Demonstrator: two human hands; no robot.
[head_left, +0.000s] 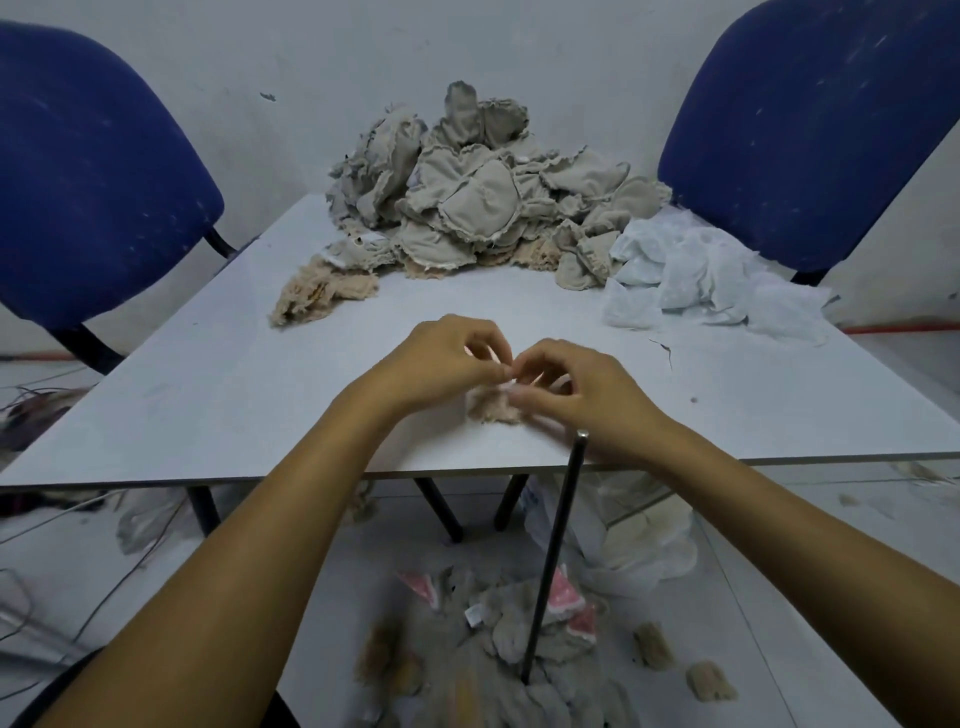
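Note:
A small beige fuzzy fabric piece (493, 408) lies near the front edge of the white table (234, 395). My left hand (441, 361) and my right hand (582, 395) meet over it, fingertips pinching its upper edge where a pale pink bit shows. Part of the piece is hidden under my right hand. A thin black rod (556, 551) slants from below my right hand down to the floor; how it is held is hidden.
A heap of grey-beige fabric pieces (478, 197) fills the table's back. White fabric pieces (701, 275) lie at the back right, a beige fluffy clump (322, 296) at the left. Two blue chairs (88, 171) (810, 130) flank the table. Sewn pieces (493, 639) litter the floor.

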